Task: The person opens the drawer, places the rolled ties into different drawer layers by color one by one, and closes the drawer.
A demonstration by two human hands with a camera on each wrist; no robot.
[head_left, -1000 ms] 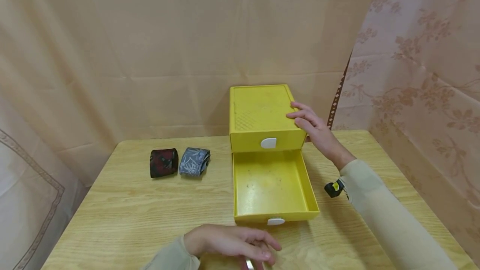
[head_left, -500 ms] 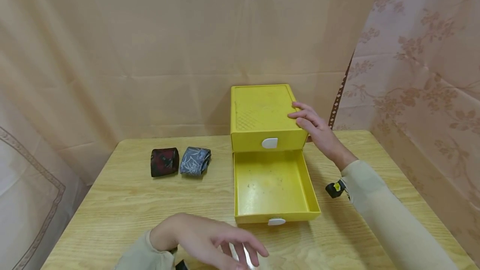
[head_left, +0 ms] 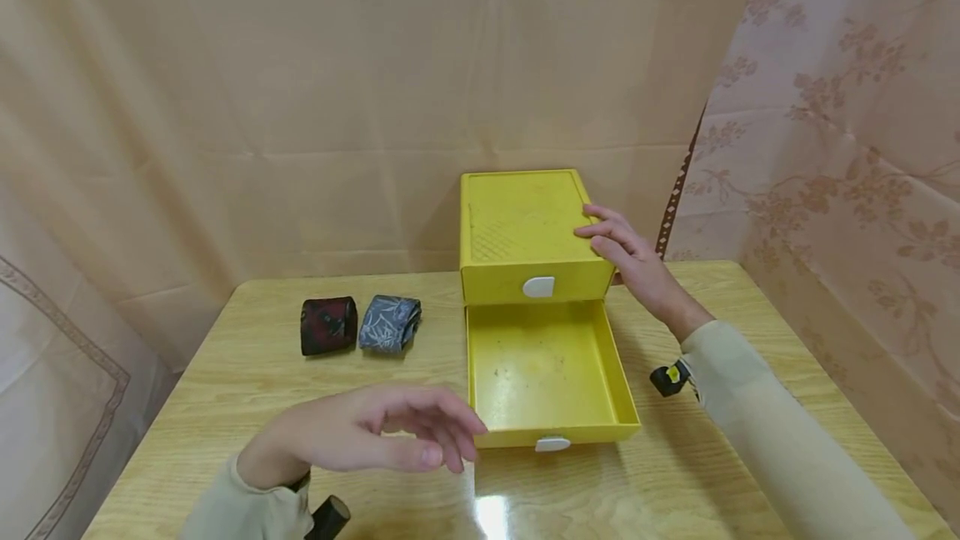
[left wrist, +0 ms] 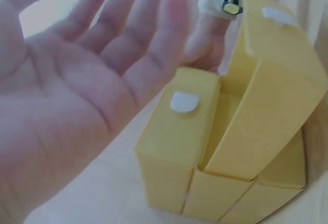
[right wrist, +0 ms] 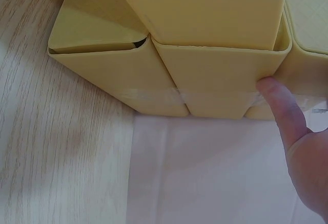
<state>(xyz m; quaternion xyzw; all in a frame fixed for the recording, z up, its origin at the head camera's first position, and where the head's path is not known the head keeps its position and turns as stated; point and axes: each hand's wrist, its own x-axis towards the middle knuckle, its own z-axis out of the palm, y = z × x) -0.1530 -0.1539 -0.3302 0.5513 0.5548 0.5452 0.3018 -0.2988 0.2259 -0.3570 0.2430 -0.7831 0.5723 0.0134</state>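
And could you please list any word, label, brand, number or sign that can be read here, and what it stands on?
No readable text in any view.
Yellow drawer unit and its white handles: no lettering visible.
Dark red roll and grey roll: patterns only.
Yellow patch on the black device at the right sleeve: too small to read.

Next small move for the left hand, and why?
I'd likely shift the left hand toward the blue-grey patterned roll: its palm is empty, the pulled-out drawer shows nothing inside, and the right hand rests on the yellow cabinet, probably steadying it.
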